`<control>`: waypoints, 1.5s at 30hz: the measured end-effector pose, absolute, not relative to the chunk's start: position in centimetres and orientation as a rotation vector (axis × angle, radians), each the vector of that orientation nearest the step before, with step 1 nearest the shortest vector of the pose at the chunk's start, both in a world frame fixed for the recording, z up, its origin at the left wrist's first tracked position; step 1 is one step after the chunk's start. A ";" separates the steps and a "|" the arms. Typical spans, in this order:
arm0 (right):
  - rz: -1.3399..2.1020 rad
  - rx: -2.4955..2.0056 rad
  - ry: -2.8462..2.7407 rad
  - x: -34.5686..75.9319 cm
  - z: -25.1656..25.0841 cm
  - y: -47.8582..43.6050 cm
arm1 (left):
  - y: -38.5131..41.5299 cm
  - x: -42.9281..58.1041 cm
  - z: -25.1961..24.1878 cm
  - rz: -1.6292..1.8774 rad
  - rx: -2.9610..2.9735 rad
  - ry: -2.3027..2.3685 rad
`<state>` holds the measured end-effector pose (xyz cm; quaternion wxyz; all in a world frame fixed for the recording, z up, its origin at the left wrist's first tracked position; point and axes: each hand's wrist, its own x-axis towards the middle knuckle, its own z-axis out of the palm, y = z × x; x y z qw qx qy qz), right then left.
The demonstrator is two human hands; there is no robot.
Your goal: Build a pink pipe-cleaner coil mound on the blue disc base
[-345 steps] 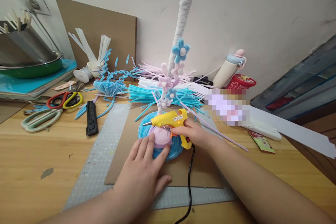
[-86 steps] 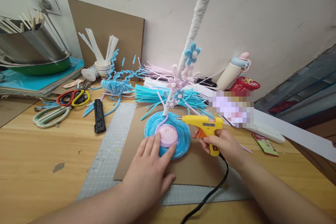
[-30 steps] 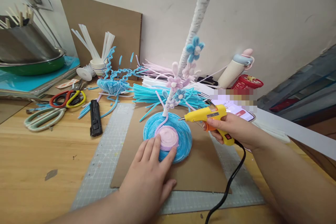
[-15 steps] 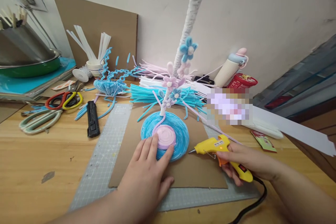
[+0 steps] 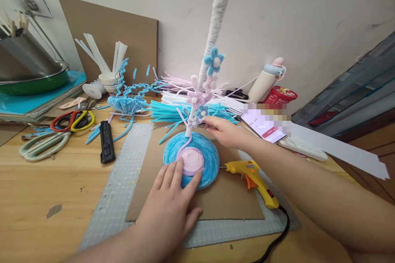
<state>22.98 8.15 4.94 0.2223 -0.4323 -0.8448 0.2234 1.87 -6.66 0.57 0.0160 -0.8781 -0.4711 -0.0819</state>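
Blue coiled material forms the round base, which lies on the brown cardboard sheet over the grey cutting mat. At its middle sits a pink coil; a pink strand runs from there to the foot of the white stem. The stem rises at the rear of the base, tilted right, with flowers along its lower half. Your left hand is spread flat, fingertips on the pink coil's near edge. Your right hand is at the lowest flowers, thumb and forefinger close together; whether they grip a petal cannot be told. The yellow glue gun lies unheld, nozzle just beside the base's right edge, black cord leading toward you. Behind the base lie blue pipe cleaners.
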 end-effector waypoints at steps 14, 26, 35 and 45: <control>0.404 -1.062 -2.636 22.7 2.8 11.3 | -6.6 1.8 0.4 -0.285 -2.761 -1.471; -0.335 -0.607 -2.959 23.1 3.9 7.8 | -6.7 1.9 0.5 -0.287 -2.740 -1.461; -0.306 -0.615 -2.978 21.9 3.9 8.2 | -6.7 1.8 0.6 -0.289 -2.749 -1.469; -0.408 -0.630 -2.885 21.3 3.3 8.3 | -6.6 1.8 0.4 -0.306 -2.721 -1.413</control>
